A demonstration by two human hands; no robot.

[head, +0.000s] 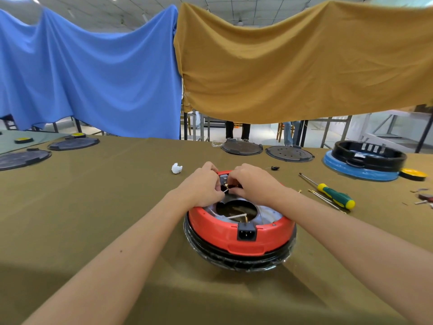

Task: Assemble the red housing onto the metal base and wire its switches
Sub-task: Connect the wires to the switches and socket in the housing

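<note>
The red housing point(210, 228) sits upside down on a black ring at the table's middle, its black power socket point(246, 232) facing me. Inside it shows the metal base point(267, 213) with a round hole, and a white wire point(235, 216) crosses that hole. Over the housing's far rim, my left hand point(201, 188) pinches a thin white wire with a brass terminal beside the black switch block point(223, 180). My right hand point(253, 184) has its fingers curled on the same spot from the right. What the fingertips hold there is mostly hidden.
A green-and-yellow screwdriver point(335, 194) lies to the right, with thin wires beside it. A blue and black housing point(365, 160) stands far right. Black round lids point(242, 147) lie along the far edge and at left. A white crumpled scrap point(176, 168) lies behind my left hand.
</note>
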